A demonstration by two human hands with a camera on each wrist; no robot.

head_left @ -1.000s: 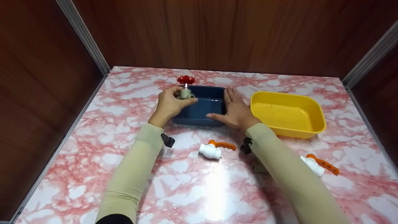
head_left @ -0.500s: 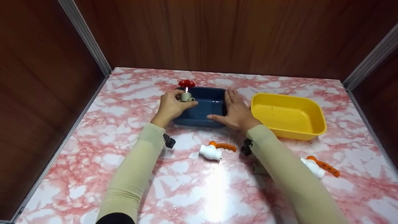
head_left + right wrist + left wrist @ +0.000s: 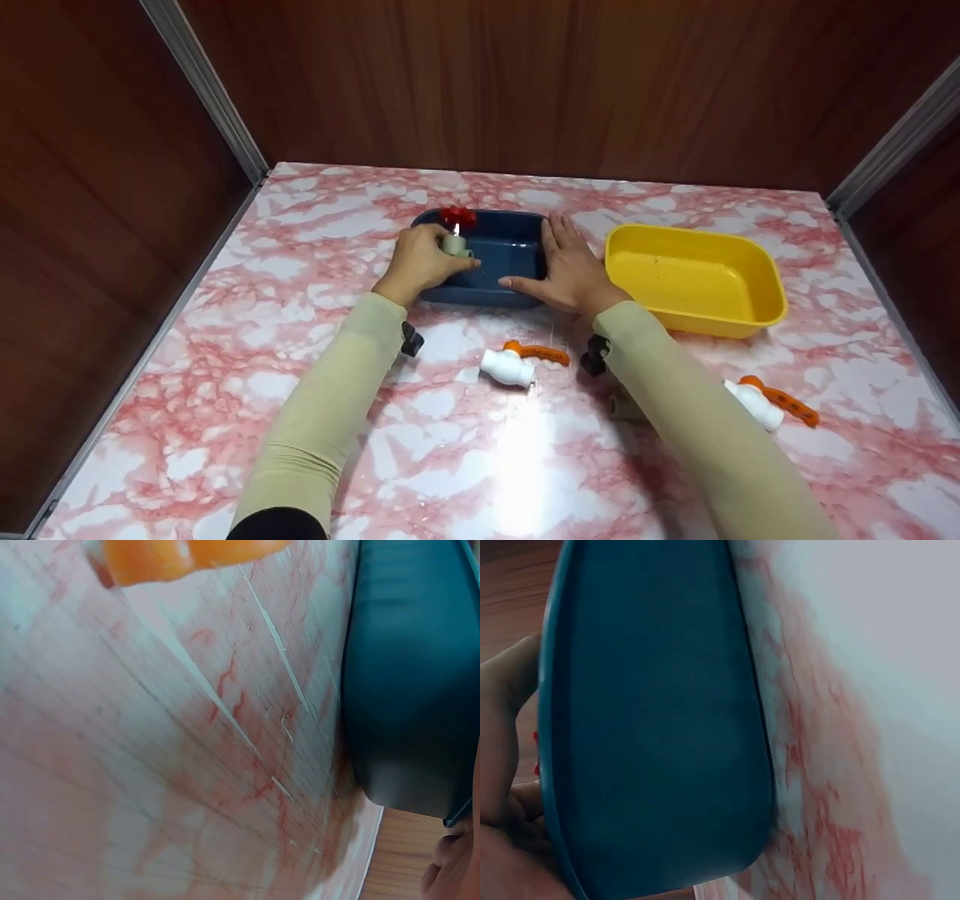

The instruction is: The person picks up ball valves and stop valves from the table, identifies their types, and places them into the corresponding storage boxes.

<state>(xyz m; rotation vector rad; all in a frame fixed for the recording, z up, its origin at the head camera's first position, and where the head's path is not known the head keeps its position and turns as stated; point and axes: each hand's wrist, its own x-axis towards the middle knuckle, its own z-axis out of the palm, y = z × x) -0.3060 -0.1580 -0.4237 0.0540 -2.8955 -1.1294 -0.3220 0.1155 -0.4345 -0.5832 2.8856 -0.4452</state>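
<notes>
Grey-green plastic valve with red scalloped handwheel (image 3: 454, 244) is upright inside the left end of the dark-blue rectangular bin (image 3: 487, 298), pinched between the left hand's (image 3: 421, 259) thumb and fingers; floor contact cannot be determined. The right hand (image 3: 571, 268) rests on the bin's right end, thumb spread wide.

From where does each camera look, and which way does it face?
Head: on the person's head, facing forward and down at the left hand, right hand, red-handled valve and blue box; both sleeved arms show.
Left wrist: on that wrist, facing the blue box from outside; part of the left hand at left.
Right wrist: on that wrist, facing the tabletop, blue box at right; part of the right hand at lower right.
Both wrist views share the blue box and tabletop.
</notes>
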